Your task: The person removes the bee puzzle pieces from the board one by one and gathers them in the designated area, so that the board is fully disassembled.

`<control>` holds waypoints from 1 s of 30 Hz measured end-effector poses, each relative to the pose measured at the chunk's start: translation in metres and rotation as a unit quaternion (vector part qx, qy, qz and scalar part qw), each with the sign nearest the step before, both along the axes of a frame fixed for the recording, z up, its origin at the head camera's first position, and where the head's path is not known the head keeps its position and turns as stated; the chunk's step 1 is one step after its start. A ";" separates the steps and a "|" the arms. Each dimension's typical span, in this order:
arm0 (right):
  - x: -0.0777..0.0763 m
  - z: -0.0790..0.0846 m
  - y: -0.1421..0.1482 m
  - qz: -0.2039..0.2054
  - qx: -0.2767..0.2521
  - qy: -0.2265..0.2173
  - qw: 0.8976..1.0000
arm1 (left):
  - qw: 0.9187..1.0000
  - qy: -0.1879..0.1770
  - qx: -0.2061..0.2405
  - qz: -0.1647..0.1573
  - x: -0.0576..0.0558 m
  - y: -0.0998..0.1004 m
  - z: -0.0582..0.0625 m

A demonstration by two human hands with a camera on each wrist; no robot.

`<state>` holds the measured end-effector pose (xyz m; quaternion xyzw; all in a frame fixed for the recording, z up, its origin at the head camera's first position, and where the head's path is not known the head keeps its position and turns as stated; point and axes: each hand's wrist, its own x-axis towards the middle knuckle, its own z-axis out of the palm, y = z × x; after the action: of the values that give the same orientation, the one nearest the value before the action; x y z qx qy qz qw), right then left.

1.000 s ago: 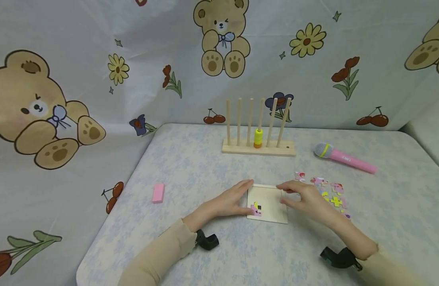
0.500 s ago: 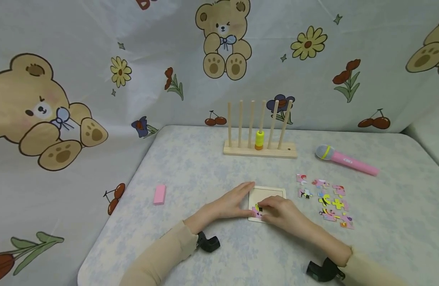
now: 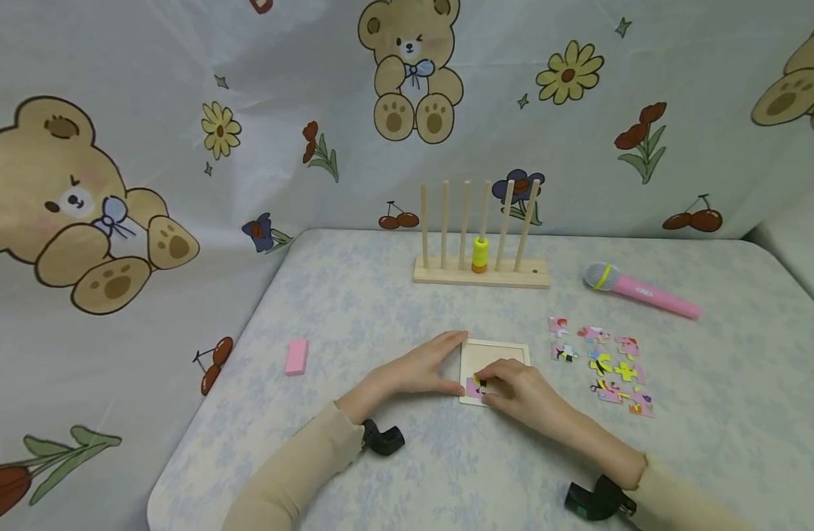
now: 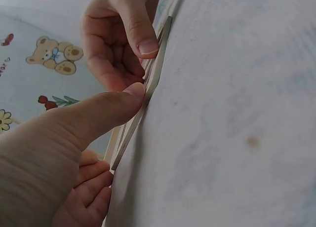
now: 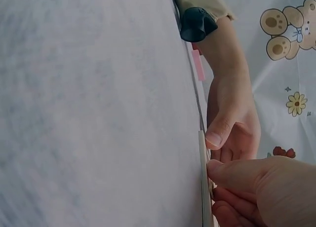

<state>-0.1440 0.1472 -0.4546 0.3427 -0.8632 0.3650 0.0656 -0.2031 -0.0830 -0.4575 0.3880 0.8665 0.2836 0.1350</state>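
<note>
A small square wooden puzzle tray (image 3: pixel 493 352) lies on the table in front of the person. Along its left side the left hand (image 3: pixel 416 370) holds it, thumb by the near corner and fingers at the far corner; the left wrist view shows this thumb (image 4: pixel 113 108) against the tray's edge. A pink-and-yellow puzzle piece (image 3: pixel 474 389) sits in the near left corner. The right hand (image 3: pixel 529 394) pinches at this piece with thumb and fingertips, partly covering it. In the right wrist view the fingers hide the piece itself.
Several loose jigsaw pieces (image 3: pixel 609 363) lie right of the tray. Behind them is a pink toy microphone (image 3: pixel 652 295). A wooden peg stand (image 3: pixel 447 274) with yellow and orange beads stands at the back. A pink block (image 3: pixel 297 357) lies at the left.
The right hand has moved left from the tray's right edge to the piece in the near left corner, uncovering loose pieces at the right. The left hand stays at the tray's left side.
</note>
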 end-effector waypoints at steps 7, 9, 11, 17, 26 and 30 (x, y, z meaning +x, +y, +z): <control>0.001 -0.001 -0.001 -0.003 -0.006 -0.026 1.000 | 1.000 -0.019 -0.010 -0.004 0.001 -0.002 -0.001; 0.001 -0.001 -0.001 -0.005 -0.009 -0.029 1.000 | 1.000 -0.017 -0.009 -0.005 0.001 -0.001 -0.001; 0.001 -0.001 -0.001 -0.006 -0.011 -0.029 1.000 | 1.000 -0.014 -0.010 -0.005 0.001 -0.001 -0.001; 0.003 0.000 -0.001 -0.014 -0.010 -0.032 0.999 | 1.000 -0.017 -0.013 -0.006 0.001 -0.001 -0.002; 0.004 0.003 -0.003 -0.008 -0.015 -0.032 0.999 | 1.000 -0.014 -0.012 -0.005 0.001 -0.002 -0.001; 0.002 0.004 -0.003 0.016 -0.036 -0.029 0.999 | 1.000 -0.014 -0.012 -0.004 0.000 -0.002 0.000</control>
<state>-0.1418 0.1444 -0.4507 0.3435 -0.8454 0.4064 0.0466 -0.2028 -0.0852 -0.4574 0.3855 0.8663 0.2786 0.1529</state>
